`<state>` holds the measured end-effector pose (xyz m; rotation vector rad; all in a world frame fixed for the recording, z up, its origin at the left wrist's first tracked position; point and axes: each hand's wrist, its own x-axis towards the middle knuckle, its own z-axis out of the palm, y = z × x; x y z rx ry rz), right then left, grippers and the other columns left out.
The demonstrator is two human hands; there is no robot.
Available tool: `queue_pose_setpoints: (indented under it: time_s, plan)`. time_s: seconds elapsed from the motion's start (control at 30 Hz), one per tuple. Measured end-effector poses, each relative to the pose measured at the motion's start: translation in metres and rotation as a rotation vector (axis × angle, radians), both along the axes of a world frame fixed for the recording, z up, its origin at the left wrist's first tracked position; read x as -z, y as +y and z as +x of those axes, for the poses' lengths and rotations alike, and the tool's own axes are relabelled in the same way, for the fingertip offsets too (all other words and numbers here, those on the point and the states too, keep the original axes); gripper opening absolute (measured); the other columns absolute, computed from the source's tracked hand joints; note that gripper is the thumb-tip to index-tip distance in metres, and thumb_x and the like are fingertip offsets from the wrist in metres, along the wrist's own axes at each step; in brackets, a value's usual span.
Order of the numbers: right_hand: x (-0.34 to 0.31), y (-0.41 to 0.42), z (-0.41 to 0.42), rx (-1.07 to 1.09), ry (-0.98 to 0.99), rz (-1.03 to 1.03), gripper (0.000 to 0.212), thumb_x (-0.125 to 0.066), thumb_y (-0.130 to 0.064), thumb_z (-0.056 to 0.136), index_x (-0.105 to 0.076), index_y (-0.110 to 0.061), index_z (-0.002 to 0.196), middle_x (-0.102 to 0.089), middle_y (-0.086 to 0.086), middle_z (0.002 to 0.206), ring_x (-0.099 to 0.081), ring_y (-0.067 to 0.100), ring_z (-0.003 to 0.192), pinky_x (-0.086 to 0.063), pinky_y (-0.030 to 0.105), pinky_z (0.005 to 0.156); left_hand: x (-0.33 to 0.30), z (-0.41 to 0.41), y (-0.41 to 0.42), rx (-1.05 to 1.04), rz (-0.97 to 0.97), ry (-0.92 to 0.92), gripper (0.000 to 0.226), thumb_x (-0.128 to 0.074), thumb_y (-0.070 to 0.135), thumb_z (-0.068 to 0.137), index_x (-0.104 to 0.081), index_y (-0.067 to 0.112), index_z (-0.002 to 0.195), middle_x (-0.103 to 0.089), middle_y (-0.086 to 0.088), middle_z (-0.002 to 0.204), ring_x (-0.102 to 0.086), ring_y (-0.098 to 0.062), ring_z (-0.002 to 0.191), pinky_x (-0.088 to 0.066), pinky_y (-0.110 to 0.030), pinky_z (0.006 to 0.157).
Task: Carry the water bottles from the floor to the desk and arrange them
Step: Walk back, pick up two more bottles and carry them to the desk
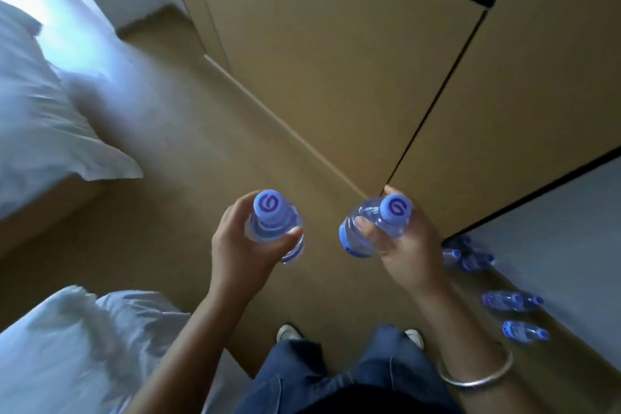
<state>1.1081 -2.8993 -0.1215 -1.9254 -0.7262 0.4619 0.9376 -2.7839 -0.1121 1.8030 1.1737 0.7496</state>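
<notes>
Each hand curls around one clear plastic water bottle with a blue cap, left hand (240, 245) on the left bottle (277, 228), right hand (403, 245) on the right bottle (373, 228); more bottles (510, 301) lie on the floor right of the right hand; a loose hold could drop one.

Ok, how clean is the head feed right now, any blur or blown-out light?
Head view: bedding at left is overexposed by bluish window light and smeared by motion; bottles on the floor are blurred; the cabinet lines bow from wide-angle distortion; both hands, left and right, and their bottle caps read fairly sharp.

A purple swirl logo marks both bottle caps (266, 204); no readable text.
</notes>
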Motion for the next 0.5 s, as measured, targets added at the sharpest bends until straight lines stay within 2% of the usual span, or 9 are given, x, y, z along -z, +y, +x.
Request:
queue_pose_setpoints:
  time_s: [0.07,0.13,0.2,0.3,0.4,0.5]
  plan:
    - [-0.009,0.03,-0.02,-0.08,-0.015,0.006,0.053,-0.079,-0.036,0.068,-0.058,-0.019,0.114,-0.056,-0.022,0.093,-0.053,-0.005,0.087,-0.036,0.001,0.076,-0.002,-0.025,0.015,-0.072,0.042,0.015,0.054,-0.086,0.024,0.057,-0.052,0.043,0.095,-0.059,0.007,0.1,-0.056,0.001,0.091,-0.037,0.0,0.075]
    - [-0.018,0.053,-0.034,-0.149,-0.037,0.01,0.053,-0.071,-0.045,0.065,-0.057,-0.025,0.112,-0.055,-0.027,0.089,-0.053,-0.005,0.085,-0.037,0.003,0.073,0.001,-0.045,0.025,-0.143,0.074,0.028,0.054,-0.086,0.019,0.058,-0.055,0.031,0.101,-0.056,0.004,0.101,-0.05,0.012,0.09,-0.033,0.005,0.073]
    - [-0.027,0.075,-0.047,-0.217,-0.063,-0.026,0.057,-0.065,-0.05,0.062,-0.059,-0.026,0.113,-0.057,-0.022,0.085,-0.056,0.004,0.081,-0.04,0.015,0.074,0.006,-0.062,0.035,-0.229,0.07,0.026,0.055,-0.086,0.017,0.058,-0.055,0.027,0.102,-0.054,0.001,0.1,-0.046,0.018,0.089,-0.032,0.006,0.073]
    - [-0.032,0.105,-0.058,-0.282,-0.094,-0.057,0.049,-0.064,-0.055,0.059,-0.058,-0.035,0.104,-0.061,-0.016,0.082,-0.058,0.012,0.076,-0.047,0.028,0.074,0.015,-0.077,0.05,-0.332,0.005,0.02,0.054,-0.086,0.015,0.06,-0.057,0.025,0.104,-0.053,-0.002,0.101,-0.046,0.019,0.088,-0.033,0.005,0.072]
    - [-0.03,0.137,-0.061,-0.358,-0.132,-0.056,0.063,-0.063,-0.059,0.059,-0.058,-0.032,0.116,-0.062,-0.016,0.093,-0.059,0.007,0.086,-0.048,0.027,0.081,0.021,-0.079,0.07,-0.39,-0.028,0.018,0.054,-0.087,0.021,0.059,-0.058,0.026,0.105,-0.052,-0.002,0.1,-0.048,0.016,0.087,-0.034,0.005,0.072]
    - [-0.025,0.179,-0.057,-0.429,-0.16,-0.05,0.071,-0.062,-0.062,0.058,-0.059,-0.027,0.119,-0.065,-0.01,0.102,-0.06,0.013,0.096,-0.048,0.029,0.084,0.021,-0.068,0.098,-0.42,-0.043,-0.024,0.057,-0.076,0.048,0.051,-0.052,0.042,0.103,-0.05,0.009,0.097,-0.047,0.014,0.092,-0.036,0.003,0.075]
